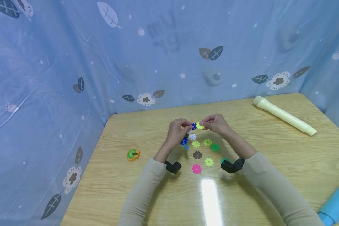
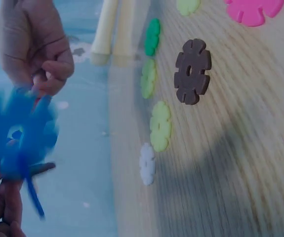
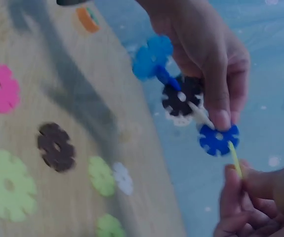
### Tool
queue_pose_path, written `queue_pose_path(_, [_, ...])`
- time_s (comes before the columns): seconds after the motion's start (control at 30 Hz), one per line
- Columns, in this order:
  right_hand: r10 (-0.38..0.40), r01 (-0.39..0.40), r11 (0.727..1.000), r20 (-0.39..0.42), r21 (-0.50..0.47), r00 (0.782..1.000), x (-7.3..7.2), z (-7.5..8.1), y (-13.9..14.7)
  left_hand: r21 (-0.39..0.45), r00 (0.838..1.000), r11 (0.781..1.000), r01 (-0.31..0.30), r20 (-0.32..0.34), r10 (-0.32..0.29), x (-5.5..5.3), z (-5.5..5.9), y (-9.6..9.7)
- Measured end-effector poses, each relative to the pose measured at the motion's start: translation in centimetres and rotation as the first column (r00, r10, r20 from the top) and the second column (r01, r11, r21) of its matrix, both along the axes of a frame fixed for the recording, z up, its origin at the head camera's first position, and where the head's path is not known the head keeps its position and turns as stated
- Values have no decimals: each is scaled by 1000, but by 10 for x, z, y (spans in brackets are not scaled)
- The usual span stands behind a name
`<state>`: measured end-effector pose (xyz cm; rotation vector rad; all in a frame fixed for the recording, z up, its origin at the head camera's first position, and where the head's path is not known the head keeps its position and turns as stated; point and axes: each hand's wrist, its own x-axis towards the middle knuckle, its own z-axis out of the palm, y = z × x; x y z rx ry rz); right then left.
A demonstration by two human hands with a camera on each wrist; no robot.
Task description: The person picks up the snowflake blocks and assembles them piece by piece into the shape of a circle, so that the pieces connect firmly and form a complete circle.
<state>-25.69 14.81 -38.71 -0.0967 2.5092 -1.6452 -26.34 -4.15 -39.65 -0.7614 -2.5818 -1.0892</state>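
In the head view my left hand (image 1: 175,131) pinches a dark blue notched disc (image 3: 219,140), the end of a chain of linked plastic snowflake discs. Along the chain follow a white disc (image 3: 200,115), a dark brown disc (image 3: 174,102), a blue disc seen nearly edge-on (image 3: 167,77) and a light blue disc (image 3: 151,55). Opposite, my right hand (image 1: 216,124) pinches a yellow-green disc (image 3: 236,160) between thumb and fingers. Its edge meets the dark blue disc's rim; how deep the slots engage I cannot tell. Both hands are raised above the table.
Loose discs lie below the hands: pink (image 1: 196,169), brown (image 1: 197,155), white (image 1: 192,137), green (image 1: 215,147) and several yellow-green ones (image 1: 209,162). An orange-edged tree piece (image 1: 133,154) is at left. A cream tube (image 1: 285,116) lies back right, a blue cylinder (image 1: 334,197) front right.
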Motion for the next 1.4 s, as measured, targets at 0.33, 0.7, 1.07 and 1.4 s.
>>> queue_pose_path(0.33, [28, -25, 998, -55, 56, 998, 1, 7, -3, -63, 986, 998, -26, -167, 15, 12, -2, 9])
queue_pose_path(0.7, [99, -96, 995, -80, 39, 992, 2, 1, -2, 38, 926, 991, 128, 353, -133, -10, 21, -7])
queue_pose_path(1.07, [151, -156, 988, -169, -18, 974, 9, -9, -10, 165, 712, 986, 20, 690, -130, -15, 4, -10])
queue_pose_path(1.4, [226, -188, 939, -106, 288, 968, 23, -42, 21, 188, 679, 978, -91, 730, -77, -16, 0, -24])
